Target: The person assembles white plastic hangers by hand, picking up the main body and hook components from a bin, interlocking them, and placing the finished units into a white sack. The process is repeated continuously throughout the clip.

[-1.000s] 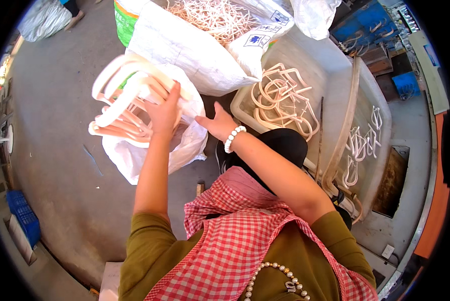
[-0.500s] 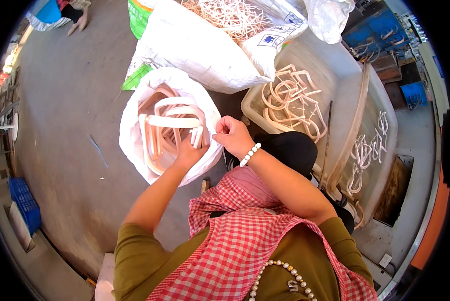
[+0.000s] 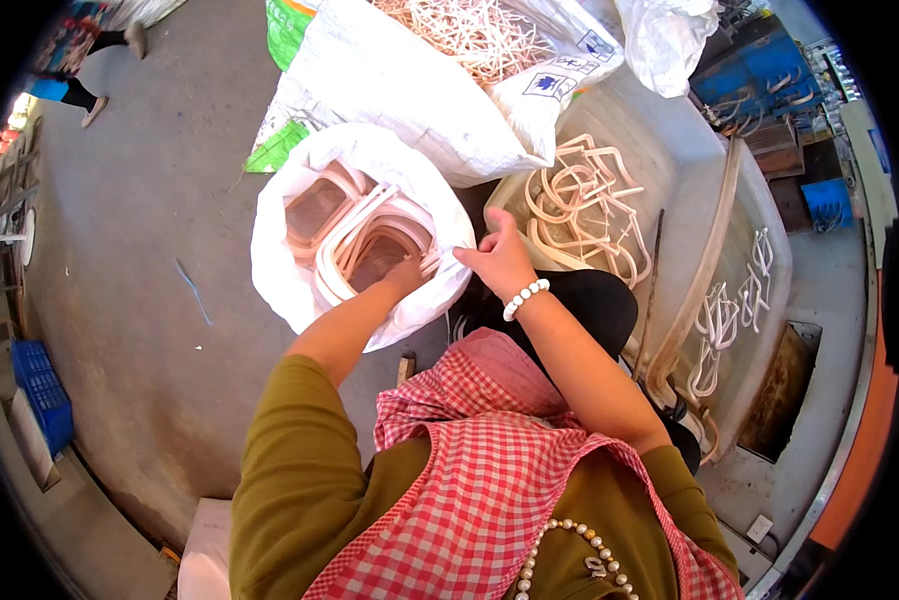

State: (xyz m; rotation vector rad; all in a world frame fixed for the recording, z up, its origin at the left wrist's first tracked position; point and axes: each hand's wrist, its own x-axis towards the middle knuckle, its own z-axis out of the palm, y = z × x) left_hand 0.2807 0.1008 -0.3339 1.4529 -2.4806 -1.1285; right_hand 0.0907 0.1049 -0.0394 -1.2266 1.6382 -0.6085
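Note:
A white woven bag stands open before me, its rim rolled outward. Inside lie several pale pinkish strips bent into U-shaped loops, nested together. My left hand reaches down into the bag's near right side, closed round the ends of the loops; its fingertips are mostly hidden. At the right rim is my right hand, wearing a white bead bracelet. Its thumb points at the rim and its forefinger is lifted apart, with nothing visible between them.
Beyond the bag leans a large white sack of thin pale strips. To the right, a greyish plastic tub holds tangled bent strips and white loops. A blue crate sits far left. Another person's legs show at upper left.
The loops have sunk lower and turned inside the bag along with my left hand. My right hand has moved right and its pinch has loosened. The person at upper left has stepped further into view.

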